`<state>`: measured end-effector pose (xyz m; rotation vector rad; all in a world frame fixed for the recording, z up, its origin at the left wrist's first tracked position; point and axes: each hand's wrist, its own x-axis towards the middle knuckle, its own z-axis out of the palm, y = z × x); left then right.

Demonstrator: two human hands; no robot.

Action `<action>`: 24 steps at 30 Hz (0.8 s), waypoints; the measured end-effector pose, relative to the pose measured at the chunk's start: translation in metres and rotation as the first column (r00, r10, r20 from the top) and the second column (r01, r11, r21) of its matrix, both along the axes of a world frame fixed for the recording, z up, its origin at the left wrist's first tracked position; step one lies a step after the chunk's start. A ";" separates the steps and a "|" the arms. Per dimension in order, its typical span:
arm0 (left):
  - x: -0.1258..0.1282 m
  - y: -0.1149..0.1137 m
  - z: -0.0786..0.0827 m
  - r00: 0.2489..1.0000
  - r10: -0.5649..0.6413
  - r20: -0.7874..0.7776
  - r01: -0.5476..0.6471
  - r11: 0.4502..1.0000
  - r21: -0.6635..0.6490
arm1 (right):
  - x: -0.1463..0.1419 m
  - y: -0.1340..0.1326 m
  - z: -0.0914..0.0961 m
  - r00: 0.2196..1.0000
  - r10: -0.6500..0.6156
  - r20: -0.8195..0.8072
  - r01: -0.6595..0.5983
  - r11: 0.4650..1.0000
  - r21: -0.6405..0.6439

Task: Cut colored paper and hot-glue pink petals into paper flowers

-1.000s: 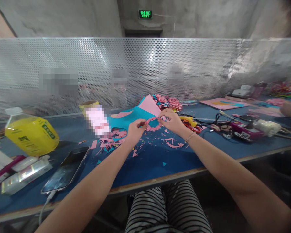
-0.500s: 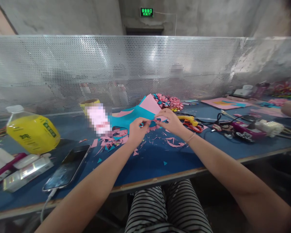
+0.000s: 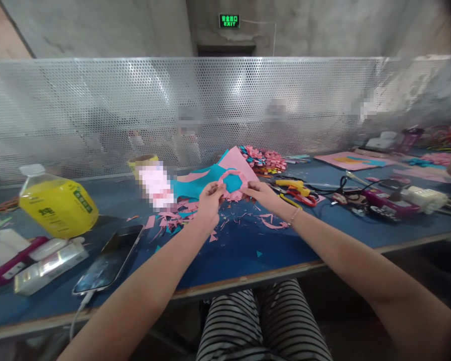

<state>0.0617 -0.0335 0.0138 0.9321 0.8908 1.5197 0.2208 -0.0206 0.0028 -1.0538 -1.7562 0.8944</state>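
A pink ring (image 3: 242, 176) with a wavy edge, seemingly of craft paper or felt, is held up face-on over the table. Its middle shows teal; whether that is part of it or the sheet behind, I cannot tell. My left hand (image 3: 210, 201) pinches its left side, and my right hand (image 3: 263, 194) pinches the right side. Just behind lie a teal sheet (image 3: 191, 186) and a pink sheet (image 3: 236, 159). Pink and teal scraps (image 3: 176, 216) are strewn under and left of my hands.
Pink and blue looped pieces (image 3: 272, 161) are heaped behind. On the right are yellow-handled pliers (image 3: 296, 187), cables and a purple power strip (image 3: 389, 205). A bottle of yellow liquid (image 3: 60, 208) and a charging phone (image 3: 110, 258) stand left. A perforated metal screen (image 3: 225, 110) closes the back.
The pink piece was edge-on and mostly hidden between my fingers; now it faces me as a ring. My hands have moved a little apart. The view has shifted slightly.
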 end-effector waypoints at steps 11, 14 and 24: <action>0.000 0.007 -0.007 0.970 -0.170 -0.174 0.181 0.982 0.046 | 0.014 0.005 0.005 0.997 -0.027 -0.066 0.035 0.991 0.131; -0.001 0.009 -0.008 0.962 -0.070 -0.264 0.123 0.974 0.188 | 0.016 0.003 0.005 0.998 -0.044 0.051 0.033 0.979 0.203; -0.003 0.012 -0.010 0.943 0.083 -0.323 0.018 0.954 0.298 | 0.013 -0.007 0.008 0.988 -0.003 0.156 -0.039 0.963 0.268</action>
